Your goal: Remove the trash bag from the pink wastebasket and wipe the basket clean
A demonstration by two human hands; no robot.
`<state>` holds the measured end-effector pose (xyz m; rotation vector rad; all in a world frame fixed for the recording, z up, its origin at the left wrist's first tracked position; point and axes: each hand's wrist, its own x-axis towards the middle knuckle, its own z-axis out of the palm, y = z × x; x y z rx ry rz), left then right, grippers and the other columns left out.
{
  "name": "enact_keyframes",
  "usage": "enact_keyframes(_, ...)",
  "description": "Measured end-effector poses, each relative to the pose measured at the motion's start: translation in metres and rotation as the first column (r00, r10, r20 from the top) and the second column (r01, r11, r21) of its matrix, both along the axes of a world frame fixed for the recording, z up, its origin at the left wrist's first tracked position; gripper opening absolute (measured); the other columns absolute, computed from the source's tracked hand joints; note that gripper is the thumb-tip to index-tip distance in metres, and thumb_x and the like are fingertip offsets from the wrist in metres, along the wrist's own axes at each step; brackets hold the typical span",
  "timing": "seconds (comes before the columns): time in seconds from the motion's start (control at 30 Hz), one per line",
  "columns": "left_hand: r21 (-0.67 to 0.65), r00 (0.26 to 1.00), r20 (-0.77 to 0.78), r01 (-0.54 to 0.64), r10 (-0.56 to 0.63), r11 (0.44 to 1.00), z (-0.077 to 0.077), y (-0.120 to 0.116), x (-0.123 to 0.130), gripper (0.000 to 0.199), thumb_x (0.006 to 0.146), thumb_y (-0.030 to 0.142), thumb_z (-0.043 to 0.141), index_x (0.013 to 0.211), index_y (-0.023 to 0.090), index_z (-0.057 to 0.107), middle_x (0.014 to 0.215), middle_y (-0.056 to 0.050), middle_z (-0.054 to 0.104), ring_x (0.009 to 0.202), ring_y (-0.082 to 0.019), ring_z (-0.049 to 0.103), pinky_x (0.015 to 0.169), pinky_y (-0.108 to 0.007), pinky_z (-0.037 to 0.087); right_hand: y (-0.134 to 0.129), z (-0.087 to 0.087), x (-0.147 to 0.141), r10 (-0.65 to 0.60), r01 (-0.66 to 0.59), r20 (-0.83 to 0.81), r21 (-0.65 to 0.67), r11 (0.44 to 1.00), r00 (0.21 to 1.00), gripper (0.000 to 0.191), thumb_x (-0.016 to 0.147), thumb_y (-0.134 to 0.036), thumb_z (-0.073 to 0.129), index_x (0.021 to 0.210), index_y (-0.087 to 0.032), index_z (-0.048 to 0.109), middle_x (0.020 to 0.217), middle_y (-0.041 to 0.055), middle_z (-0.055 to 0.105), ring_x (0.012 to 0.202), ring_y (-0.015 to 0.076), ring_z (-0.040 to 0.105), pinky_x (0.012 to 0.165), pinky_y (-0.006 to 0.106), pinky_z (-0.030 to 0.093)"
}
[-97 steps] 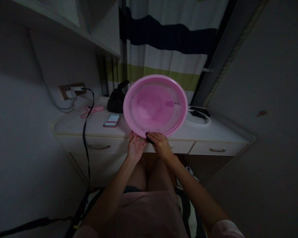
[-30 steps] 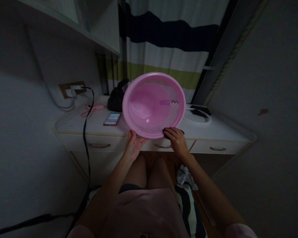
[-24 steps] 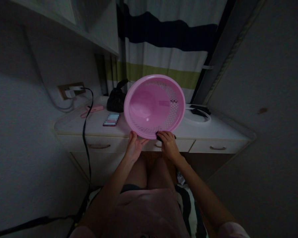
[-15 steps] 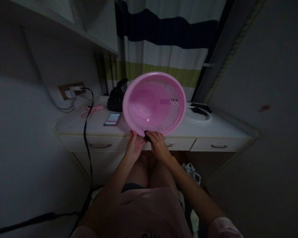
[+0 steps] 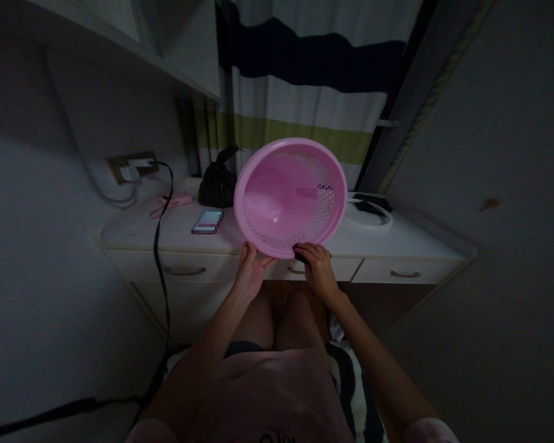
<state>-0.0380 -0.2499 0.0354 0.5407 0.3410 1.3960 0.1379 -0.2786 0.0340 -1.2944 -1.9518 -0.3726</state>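
Note:
A pink plastic basket (image 5: pixel 277 191) with a perforated wall lies tilted at the desk's front edge, its mouth facing me. My left hand (image 5: pixel 253 271) grips its lower left rim, thumb up against the edge and fingers reaching beneath. At the lower right of the rim, my right hand (image 5: pixel 317 264) has its fingers closed over a small black item (image 5: pixel 301 253), pressed to the rim. Whether this is a folded cloth or something else I cannot tell, as the fingers cover most of it.
On the white desk (image 5: pixel 420 237) are a knotted black bag (image 5: pixel 216 184), a phone (image 5: pixel 207 221), a pink strapped item (image 5: pixel 178 201) and a white ring (image 5: pixel 373 223) near black material. A black cord (image 5: pixel 159 246) hangs from the wall socket (image 5: pixel 132 167) at left.
My right hand has slid rightward along the rim with the black item, away from my left hand. The basket has shifted slightly right and down; my left hand stays at the rim.

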Motion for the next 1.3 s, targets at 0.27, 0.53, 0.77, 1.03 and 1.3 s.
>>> enact_keyframes(0.27, -0.006, 1.0, -0.018, 0.003, -0.003, 1.0, 0.006, -0.003, -0.007, 0.029, 0.076, 0.035, 0.064, 0.102, 0.025, 0.055, 0.132, -0.007, 0.05, 0.114, -0.033, 0.054, 0.093, -0.058, 0.04, -0.004, -0.006, -0.03, 0.123, -0.123, -0.039, -0.006, 0.992, 0.992, 0.056, 0.072, 0.001, 0.04, 0.123, -0.019, 0.055, 0.121, 0.008, 0.059, 0.111, 0.0205, 0.05, 0.096, 0.043, 0.04)
enact_keyframes(0.53, -0.016, 0.995, -0.097, -0.008, 0.007, 1.0, 0.012, -0.007, -0.015, 0.031, 0.073, 0.036, 0.067, 0.099, 0.024, 0.056, 0.137, -0.005, 0.045, 0.118, -0.038, 0.048, 0.094, -0.063, 0.037, -0.01, 0.014, 0.055, -0.13, 0.121, 0.188, 0.059, 0.991, 0.974, 0.053, 0.071, 0.004, 0.038, 0.11, -0.021, 0.062, 0.119, 0.0034, 0.062, 0.117, 0.022, 0.048, 0.105, 0.05, 0.024)
enact_keyframes(0.77, -0.007, 0.998, -0.068, -0.001, 0.001, 1.0, 0.013, -0.007, -0.011, 0.028, 0.074, 0.034, 0.067, 0.096, 0.024, 0.054, 0.141, -0.005, 0.04, 0.12, -0.037, 0.047, 0.095, -0.062, 0.037, -0.006, 0.005, 0.029, -0.037, 0.034, 0.095, 0.037, 0.999, 0.995, 0.053, 0.066, 0.006, 0.039, 0.109, -0.013, 0.062, 0.115, 0.0104, 0.063, 0.114, 0.0224, 0.048, 0.103, 0.047, 0.033)
enact_keyframes(1.03, 0.03, 0.995, -0.099, -0.011, 0.014, 0.999, 0.015, -0.006, -0.008, 0.034, 0.071, 0.04, 0.068, 0.096, 0.023, 0.052, 0.133, -0.006, 0.046, 0.114, -0.036, 0.053, 0.093, -0.059, 0.04, -0.004, -0.011, -0.012, 0.121, -0.121, -0.017, -0.014, 0.993, 0.993, 0.058, 0.071, 0.004, 0.039, 0.124, -0.016, 0.053, 0.124, 0.0089, 0.057, 0.115, 0.0211, 0.046, 0.101, 0.045, 0.037)
enact_keyframes(1.3, 0.052, 0.991, -0.13, -0.016, 0.023, 0.999, 0.013, -0.005, -0.009, 0.041, 0.067, 0.044, 0.07, 0.097, 0.023, 0.051, 0.131, -0.006, 0.046, 0.107, -0.035, 0.057, 0.09, -0.059, 0.042, -0.004, -0.004, 0.029, 0.064, -0.064, 0.001, 0.03, 0.998, 0.998, 0.057, 0.069, 0.004, 0.038, 0.118, -0.017, 0.057, 0.122, 0.0094, 0.058, 0.12, 0.023, 0.044, 0.102, 0.05, 0.033)
